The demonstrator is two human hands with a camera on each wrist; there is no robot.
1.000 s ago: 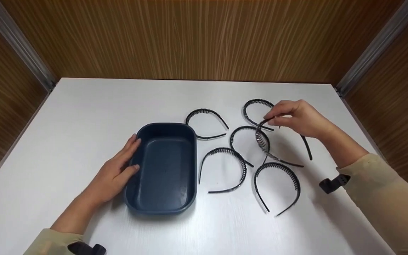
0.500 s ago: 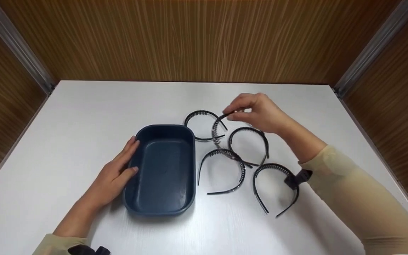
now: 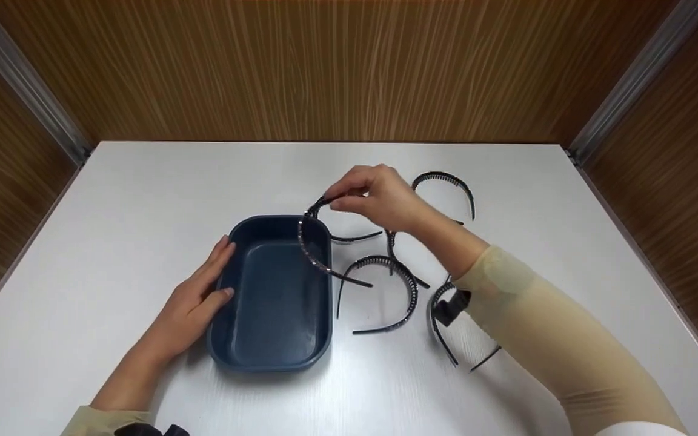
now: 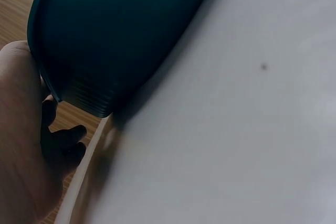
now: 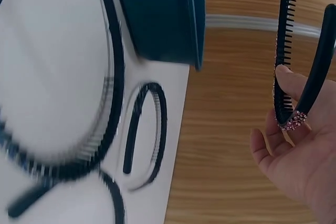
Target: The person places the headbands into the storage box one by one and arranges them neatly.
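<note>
My right hand (image 3: 338,198) pinches one end of a black toothed headband (image 3: 312,249) with small stones along it. The band hangs in the air over the right rim of a dark blue tub (image 3: 246,357). In the right wrist view the headband (image 5: 307,74) curves up from my fingers (image 5: 294,156), with the tub (image 5: 163,14) behind. My left hand (image 3: 212,275) rests flat against the tub's left wall, fingers straight. In the left wrist view, the tub's wall (image 4: 121,35) shows beside my palm (image 4: 21,145). The tub is empty inside.
Several more black headbands lie on the white table (image 3: 143,181) right of the tub: one near it (image 3: 412,290), one at the back (image 3: 446,178), others partly under my right arm (image 3: 440,339). Wood-panelled walls enclose the table on three sides.
My right hand has carried the headband leftward from the far right of the pile to above the tub's right rim. The left hand and the tub have stayed put.
</note>
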